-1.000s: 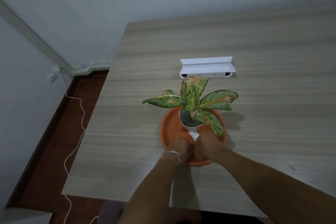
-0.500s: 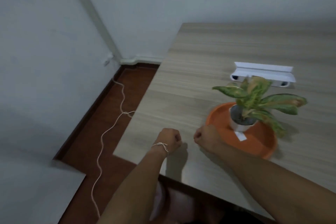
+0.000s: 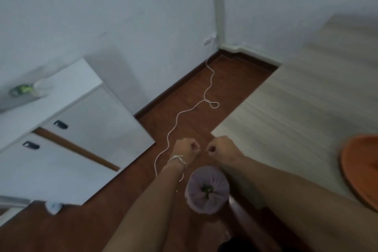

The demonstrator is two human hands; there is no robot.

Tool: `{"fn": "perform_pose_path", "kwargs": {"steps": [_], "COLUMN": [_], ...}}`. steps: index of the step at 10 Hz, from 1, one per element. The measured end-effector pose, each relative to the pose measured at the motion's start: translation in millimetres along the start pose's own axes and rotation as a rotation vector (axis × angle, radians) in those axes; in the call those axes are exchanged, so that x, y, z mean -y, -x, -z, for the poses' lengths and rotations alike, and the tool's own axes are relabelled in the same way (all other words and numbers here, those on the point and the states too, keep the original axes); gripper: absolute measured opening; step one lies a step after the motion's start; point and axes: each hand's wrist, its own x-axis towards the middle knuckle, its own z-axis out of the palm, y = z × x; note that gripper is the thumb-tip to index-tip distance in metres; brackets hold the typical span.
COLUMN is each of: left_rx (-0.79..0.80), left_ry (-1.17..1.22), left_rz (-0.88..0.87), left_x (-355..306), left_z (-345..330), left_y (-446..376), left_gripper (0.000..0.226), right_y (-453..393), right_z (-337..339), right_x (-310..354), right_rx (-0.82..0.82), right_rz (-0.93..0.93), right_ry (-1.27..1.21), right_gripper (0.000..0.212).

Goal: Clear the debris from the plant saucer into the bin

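My left hand (image 3: 187, 149) and my right hand (image 3: 219, 147) are both clenched into fists, side by side over the floor just off the table's corner. A dark speck of debris shows in the curl of the right fist; what the left fist holds is hidden. Below and slightly nearer than the fists stands a round bin (image 3: 196, 182) lined with a pale purple bag, with green bits at its bottom. The orange saucer (image 3: 360, 168) lies on the table at the right edge, cut off by the frame; the plant is out of view.
The light wooden table (image 3: 296, 108) fills the right side. A white cable (image 3: 178, 116) snakes across the brown floor to a wall socket. A white cabinet (image 3: 67, 139) stands at the left. A thin string is tied round my left wrist.
Both fists have left the saucer and moved left off the table edge to above the bin. My view has swung left, so the plant is gone and the bin and cabinet appear.
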Motion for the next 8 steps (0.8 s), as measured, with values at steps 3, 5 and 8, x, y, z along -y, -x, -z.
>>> {"fn": "perform_pose_path", "kwargs": {"steps": [3,5,8], "left_rx": [0.002,0.051,0.054], "left_ry": [0.033,0.017,-0.015], "left_rz": [0.044,0.031,-0.013], "left_x": [49.7,56.0,62.0], "left_z": [-2.5,-13.7,-21.3], "left_y": [8.0,-1.8,-14.2], "left_gripper": [0.009,0.012,0.02], "right_y": [-18.7,-16.5,-14.8], "right_z": [-32.0,-32.6,-27.3], "right_x": [19.1,9.3,-2.8], "right_rx": [0.055,-0.015,-0.029], "right_rz": [-0.059,-0.152,-0.263], "right_ry": [0.037,0.032,-0.028], "right_gripper": [0.016,0.022,0.023]}}
